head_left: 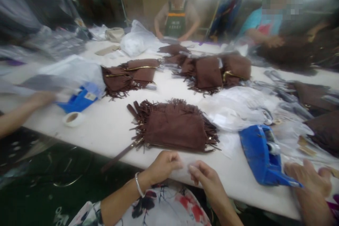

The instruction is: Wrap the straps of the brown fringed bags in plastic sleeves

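Note:
Both of my hands are raised at the near edge of the white table, a small gap between them. My left hand (165, 165), with a bangle on the wrist, has its fingers pinched together. My right hand (203, 176) is curled in a similar pinch. Something thin and translucent (182, 170) seems to stretch between the fingertips, too faint to name. Just beyond my hands, a brown fringed bag (176, 127) lies flat, its strap (118, 157) hanging over the table edge at the left.
Blue tape dispensers stand at the right (259, 155) and left (79, 99), beside a tape roll (72, 119). Clear plastic bags (235, 107) and more brown bags (209, 72) cover the table. Other people's hands are at the left (43, 99) and right (309, 180).

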Available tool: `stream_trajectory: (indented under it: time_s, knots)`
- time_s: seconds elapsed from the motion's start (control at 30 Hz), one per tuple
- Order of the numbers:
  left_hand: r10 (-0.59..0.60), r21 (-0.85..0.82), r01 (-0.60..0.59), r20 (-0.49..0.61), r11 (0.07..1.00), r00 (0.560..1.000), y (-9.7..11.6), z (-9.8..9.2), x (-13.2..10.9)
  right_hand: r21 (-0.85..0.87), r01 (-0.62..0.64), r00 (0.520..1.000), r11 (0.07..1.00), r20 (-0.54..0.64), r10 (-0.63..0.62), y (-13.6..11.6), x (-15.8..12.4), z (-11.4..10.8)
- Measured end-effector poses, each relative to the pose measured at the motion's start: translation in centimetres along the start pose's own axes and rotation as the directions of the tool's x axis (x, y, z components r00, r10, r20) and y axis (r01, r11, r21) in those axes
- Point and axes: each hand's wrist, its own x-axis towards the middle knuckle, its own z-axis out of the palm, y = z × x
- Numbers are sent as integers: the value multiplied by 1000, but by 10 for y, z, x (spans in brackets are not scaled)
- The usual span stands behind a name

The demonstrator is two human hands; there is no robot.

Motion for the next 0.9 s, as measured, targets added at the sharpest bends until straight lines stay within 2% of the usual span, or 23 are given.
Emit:
stream_trajectory:
  time_s: [0.13, 0.2, 0.27, 0.33, 0.4, 0.5, 0.63, 0.77, 0.83, 0.9]
  knots:
    - [35, 205, -24, -54, 979, 998, -6, -13, -25, -55, -6, 1000, 998, -9, 5, 10, 5, 23]
    - [26, 238, -8, -71, 971, 997, -12, -22, -41, -79, -7, 1000, 997, 26, 9, 16, 8, 37]
    - [-23, 154, 38, -96, 987, 995, -23, -32, -57, -137, 0, 997, 991, 71, 10, 22, 10, 54]
    - [-110, -44, 105, -117, 994, 987, -37, -41, -71, -224, 31, 994, 974, 111, -6, 25, 10, 74]
    - [-174, -247, 135, -142, 960, 975, -52, -50, -83, -312, 76, 988, 947, 152, -29, 25, 9, 93]
    - [-199, -338, 114, -230, 934, 953, -71, -63, -97, -423, 127, 980, 897, 196, -46, 21, 11, 119]
    - [-188, -281, 80, -383, 956, 905, -80, -79, -112, -477, 134, 981, 868, 189, -48, 12, 30, 134]
    - [-116, -161, 48, -447, 986, 887, -68, -98, -119, -435, 114, 993, 893, 33, -110, 9, 52, 132]
    - [-46, -61, 22, -429, 998, 902, -60, -108, -117, -509, 202, 975, 836, 25, -220, 11, 59, 133]
    - [6, 23, 4, -397, 1000, 918, -54, -115, -113, -628, 302, 938, 717, 60, -342, 17, 62, 137]
